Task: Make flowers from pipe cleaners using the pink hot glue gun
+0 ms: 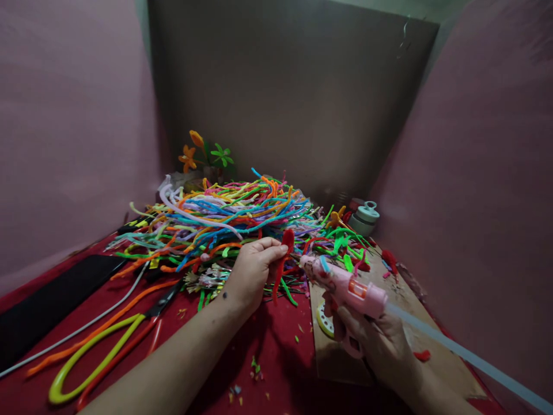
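Note:
Between the thumb and fingers of my left hand is a red pipe cleaner, its upper end bent into a fuzzy petal-like loop. My right hand grips a pink hot glue gun, with a long translucent glue stick running out of its back. The gun's nozzle points left at the red piece, a small distance from it. Just behind my hands rises a big heap of coloured pipe cleaners.
Large scissors with yellow and orange handles lie at the left, near a black strip and a white cable. A cardboard sheet lies under my right hand. Pipe-cleaner flowers and a pale lidded container stand farther back.

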The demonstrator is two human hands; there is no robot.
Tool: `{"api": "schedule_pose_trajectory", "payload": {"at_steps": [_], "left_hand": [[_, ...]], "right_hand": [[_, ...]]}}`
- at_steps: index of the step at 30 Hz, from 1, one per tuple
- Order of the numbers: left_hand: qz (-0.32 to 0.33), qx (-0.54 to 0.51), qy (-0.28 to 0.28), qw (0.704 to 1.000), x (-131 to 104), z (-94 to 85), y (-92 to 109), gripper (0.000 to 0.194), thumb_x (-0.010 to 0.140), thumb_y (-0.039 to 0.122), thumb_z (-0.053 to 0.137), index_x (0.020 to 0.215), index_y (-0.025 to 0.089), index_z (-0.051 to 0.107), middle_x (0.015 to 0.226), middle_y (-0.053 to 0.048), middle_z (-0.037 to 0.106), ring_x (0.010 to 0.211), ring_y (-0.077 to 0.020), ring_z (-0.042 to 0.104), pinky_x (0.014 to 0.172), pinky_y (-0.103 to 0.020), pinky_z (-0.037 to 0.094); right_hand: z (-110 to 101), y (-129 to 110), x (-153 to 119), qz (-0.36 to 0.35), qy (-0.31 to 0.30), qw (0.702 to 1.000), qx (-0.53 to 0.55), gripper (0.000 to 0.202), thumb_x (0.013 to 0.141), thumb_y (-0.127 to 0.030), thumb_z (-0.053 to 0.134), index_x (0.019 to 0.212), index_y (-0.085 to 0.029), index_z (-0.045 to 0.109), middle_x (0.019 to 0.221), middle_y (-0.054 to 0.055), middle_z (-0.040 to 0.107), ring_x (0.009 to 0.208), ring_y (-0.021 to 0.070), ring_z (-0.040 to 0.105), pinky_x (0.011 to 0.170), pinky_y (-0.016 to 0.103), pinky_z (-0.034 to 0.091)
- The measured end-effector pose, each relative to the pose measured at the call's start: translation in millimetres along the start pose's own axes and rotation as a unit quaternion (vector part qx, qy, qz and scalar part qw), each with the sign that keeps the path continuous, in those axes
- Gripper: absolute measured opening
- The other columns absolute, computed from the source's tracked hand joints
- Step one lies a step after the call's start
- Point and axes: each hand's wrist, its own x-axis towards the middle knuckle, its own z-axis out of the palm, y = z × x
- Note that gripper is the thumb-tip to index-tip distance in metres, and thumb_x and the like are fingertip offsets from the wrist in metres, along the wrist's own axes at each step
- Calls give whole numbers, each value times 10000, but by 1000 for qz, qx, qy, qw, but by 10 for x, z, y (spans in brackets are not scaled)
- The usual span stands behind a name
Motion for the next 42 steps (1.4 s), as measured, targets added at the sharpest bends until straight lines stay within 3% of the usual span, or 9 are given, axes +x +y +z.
{"api": "schedule_pose_trajectory", "payload": {"at_steps": [11,14,16,20,24,30,32,37,42], "left_hand": [[-1,10,3,1000,-19,9,17,124,644,265,627,596,165,572,479,59,458,382,-57,308,401,-210,212],[-2,13,6,1000,-22,15,19,123,655,252,619,592,161,566,471,63,435,392,-56,304,402,-203,211],[-3,3,1,1000,-22,16,12,119,662,243,616,598,160,560,472,64,426,405,-55,310,407,-194,217],[-8,-17,-3,1000,-14,10,-15,155,652,249,638,591,162,526,470,68,425,402,-49,315,400,-183,206],[-12,-12,-17,1000,5,-2,-41,161,657,280,640,615,163,538,448,75,412,375,-46,296,382,-183,191],[-8,-18,-19,1000,15,-7,-68,184,647,274,647,586,159,518,416,80,392,358,-38,274,364,-174,186],[-10,-17,-19,1000,9,-2,-69,183,654,274,645,590,157,519,416,81,389,358,-35,273,363,-169,184],[-22,-15,-8,1000,-3,13,-42,171,648,271,653,614,157,530,409,84,395,354,-35,280,364,-164,191],[-33,-20,-10,999,-9,27,-15,187,629,272,670,611,153,527,421,81,404,359,-30,275,363,-160,176]], "right_hand": [[-65,44,20,-19,20,1000,9,359,791,-494,536,675,-159,596,487,-3,477,436,102,415,396,229,340],[-76,8,60,-7,34,999,-22,369,790,-484,540,636,-153,589,476,-2,475,413,96,411,381,223,337],[-93,-50,117,-8,58,996,-69,336,784,-472,550,708,-150,608,493,-4,494,392,88,396,358,214,315],[-268,-135,244,-101,131,963,-213,269,747,-421,606,766,-154,626,547,-1,528,457,114,445,411,228,352],[-651,-43,197,-162,166,897,-376,260,769,-418,568,849,-181,640,742,35,621,673,179,558,588,263,431],[-1094,256,-61,-36,176,786,-592,354,800,-425,476,1050,-208,603,1001,97,634,841,255,620,604,300,455],[-1160,338,-80,-3,158,765,-624,397,813,-433,451,1111,-205,577,1033,112,619,848,272,624,598,317,456],[-1286,384,-60,36,103,779,-618,447,822,-504,418,1105,-201,587,928,108,621,775,252,622,609,317,443],[-1369,149,-64,51,36,786,-616,373,813,-475,447,1020,-217,621,935,96,606,791,232,610,630,294,432]]}}
